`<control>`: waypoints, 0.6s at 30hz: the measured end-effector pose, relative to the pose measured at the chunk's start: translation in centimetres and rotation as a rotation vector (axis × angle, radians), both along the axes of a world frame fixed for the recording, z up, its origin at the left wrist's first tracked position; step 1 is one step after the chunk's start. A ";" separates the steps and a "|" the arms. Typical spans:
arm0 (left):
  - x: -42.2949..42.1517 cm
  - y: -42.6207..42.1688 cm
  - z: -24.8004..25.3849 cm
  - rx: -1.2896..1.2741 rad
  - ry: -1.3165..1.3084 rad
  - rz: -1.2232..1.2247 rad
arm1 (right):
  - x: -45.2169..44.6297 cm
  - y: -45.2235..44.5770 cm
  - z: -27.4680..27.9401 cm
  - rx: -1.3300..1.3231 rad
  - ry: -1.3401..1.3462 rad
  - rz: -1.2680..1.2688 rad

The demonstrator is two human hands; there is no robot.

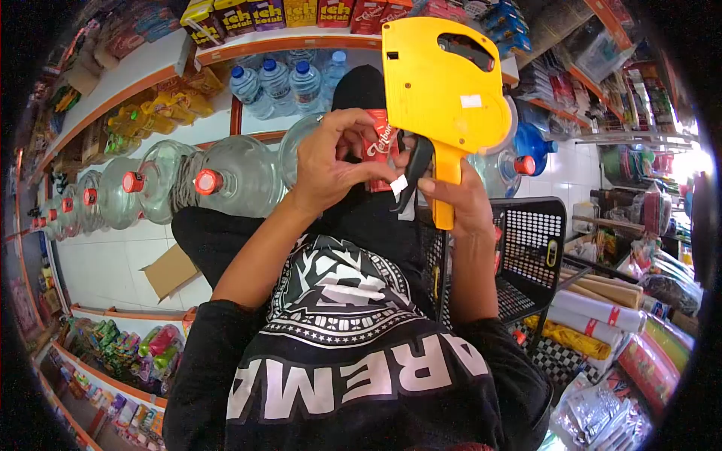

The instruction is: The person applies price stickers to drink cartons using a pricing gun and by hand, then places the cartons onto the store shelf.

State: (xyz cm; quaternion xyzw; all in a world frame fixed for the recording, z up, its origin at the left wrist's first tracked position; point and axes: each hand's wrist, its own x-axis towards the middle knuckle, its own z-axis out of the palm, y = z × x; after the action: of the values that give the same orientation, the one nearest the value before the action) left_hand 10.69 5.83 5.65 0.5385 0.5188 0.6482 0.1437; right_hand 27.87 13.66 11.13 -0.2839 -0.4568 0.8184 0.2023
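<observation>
A yellow price label gun (440, 90) is in my right hand (462, 199), which is wrapped round its handle beside the black trigger lever (417, 161). Left of the gun, my left hand (335, 154) is closed about a small red drink carton (381, 139) with white lettering. The left thumb lies across the front of the carton. At the thumb's tip is a small white label (398, 185), close to the black lever. Fingers behind the carton are partly hidden, so I cannot tell whether the right fingertips also touch it.
Large clear water bottles (241, 177) with red caps stand in a row at the left. Blue-capped bottles (274, 83) and drink cartons (301, 13) fill shelves ahead. A black perforated basket (526, 240) is at my right. Flattened cardboard (171, 272) lies on the floor.
</observation>
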 end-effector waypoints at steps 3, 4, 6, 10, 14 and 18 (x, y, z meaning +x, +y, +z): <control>0.1 -0.2 -0.4 -0.022 0.002 0.005 | -0.1 0.0 -0.2 0.019 -0.015 -0.012; 0.2 -0.2 -0.4 -0.030 0.004 0.010 | -0.1 -0.1 -0.2 0.018 -0.017 -0.016; 0.3 -0.1 -0.3 -0.034 -0.004 0.002 | -0.1 -0.2 -0.1 0.035 -0.022 -0.011; 0.4 -0.1 -0.4 -0.047 -0.030 -0.001 | 0.0 -0.3 -0.3 -0.007 0.021 0.002; -0.5 -0.3 -1.0 -0.059 -0.049 0.032 | 0.4 -0.2 0.2 -0.155 0.147 0.023; -1.1 -0.2 -1.2 -0.050 -0.024 0.051 | 1.5 0.0 0.2 -0.186 0.216 0.077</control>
State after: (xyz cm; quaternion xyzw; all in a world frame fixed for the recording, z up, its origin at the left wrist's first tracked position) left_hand 9.62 5.62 4.41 0.5136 0.5467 0.6448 0.1469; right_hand 29.36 13.69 11.38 -0.1938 -0.3651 0.8902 0.1917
